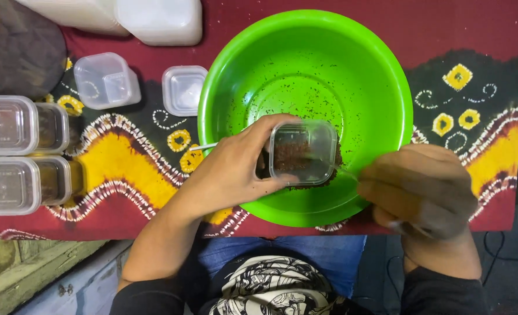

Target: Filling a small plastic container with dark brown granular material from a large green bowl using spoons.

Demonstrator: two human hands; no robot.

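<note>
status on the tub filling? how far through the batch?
Done: filled, lidded tubs lie stacked at the left edge. In hand: left hand holds a small clear tub of brown grains over the green bowl; right hand works a thin utensil at it. Left: one empty tub and a loose lid.

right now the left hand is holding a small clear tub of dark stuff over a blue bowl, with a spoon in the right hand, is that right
Not quite: the bowl is bright green, not blue, as the head view shows. The rest holds. The left hand grips a small clear tub of dark stuff over that bowl, and the right hand holds a spoon to it.
</note>
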